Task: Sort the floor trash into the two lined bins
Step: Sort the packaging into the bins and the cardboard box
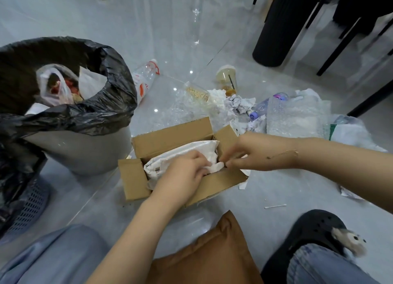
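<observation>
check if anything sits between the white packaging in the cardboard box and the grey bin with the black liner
Nothing visible does. Both hands, left hand and right hand, already grip the white plastic packaging in the open brown cardboard box; bare floor separates it from the grey black-lined bin.

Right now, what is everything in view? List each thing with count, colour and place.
bin: 1, grey, black liner, left, holds bags
basket: 1, blue-grey, black liner, far left
box: 1, brown, open, centre floor
mailer: 1, white, inside box
bottles: at least 3, clear, floor behind box
cup: 1, clear with straw, behind box
paper: crumpled pile, white, right of centre
bubble wrap: 1, clear, right
swab: 1, white, floor right of box
cushion: 1, brown, bottom centre
shoe: 1, black, bottom right
left hand: grips mailer
right hand: pinches mailer
</observation>
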A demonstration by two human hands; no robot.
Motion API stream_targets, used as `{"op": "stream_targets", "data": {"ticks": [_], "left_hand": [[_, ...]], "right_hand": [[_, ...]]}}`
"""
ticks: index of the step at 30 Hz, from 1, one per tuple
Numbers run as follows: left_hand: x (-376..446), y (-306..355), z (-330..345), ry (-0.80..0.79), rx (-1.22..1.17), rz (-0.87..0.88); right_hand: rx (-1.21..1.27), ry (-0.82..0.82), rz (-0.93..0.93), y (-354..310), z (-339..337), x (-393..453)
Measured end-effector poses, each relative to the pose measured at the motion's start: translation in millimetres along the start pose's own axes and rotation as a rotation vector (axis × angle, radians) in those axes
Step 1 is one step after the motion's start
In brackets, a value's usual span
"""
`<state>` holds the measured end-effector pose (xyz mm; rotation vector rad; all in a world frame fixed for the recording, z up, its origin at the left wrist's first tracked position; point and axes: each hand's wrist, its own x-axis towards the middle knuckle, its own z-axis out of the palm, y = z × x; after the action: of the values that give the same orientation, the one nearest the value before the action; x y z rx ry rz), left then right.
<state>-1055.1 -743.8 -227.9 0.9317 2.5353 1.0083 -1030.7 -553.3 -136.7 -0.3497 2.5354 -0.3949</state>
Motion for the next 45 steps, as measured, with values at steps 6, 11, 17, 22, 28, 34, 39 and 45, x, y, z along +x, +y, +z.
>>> {"op": "stream_targets", "data": {"ticks": [6, 11, 17, 22, 28, 34, 39, 45], "left_hand": [[2.5, 1.2, 12.5, -0.206, 0.152, -0.081], [3.6, 4.1, 13.8, -0.231, 0.270, -0.112], [0.0, 8.6, 13.9, -0.236, 0.384, -0.142], [1.7, 3.2, 6.3, -0.282, 0.354, -0.211], [-2.1, -2.9, 7.3, -0.220, 0.302, -0.176], [-8.5, -2.1, -2.1, -0.061, 0.178, -0.131], [-24.8, 1.5, -16.2, 0.099, 0.151, -0.099], [-71.6, -20.6, -44.2, 0.458, 0.047, -0.100]], "right_hand": [[0.321, 0.415, 0.150, 30.7, 25.3, -34.7], [0.510, 0.706, 0.441, 56.8, 65.9, -14.1], [0.432, 0.319, 0.538, 97.0, 129.9, 29.9], [0.326, 0.160, 0.568, 104.6, 149.6, 50.4], [0.287, 0.278, 0.526, 94.3, 145.7, 36.6], [0.639, 0.770, 0.611, 74.9, 135.9, -3.5], [0.795, 1.108, 0.454, 46.5, 112.8, -26.4], [0.302, 1.095, -0.043, -13.1, 60.3, -31.0]]}}
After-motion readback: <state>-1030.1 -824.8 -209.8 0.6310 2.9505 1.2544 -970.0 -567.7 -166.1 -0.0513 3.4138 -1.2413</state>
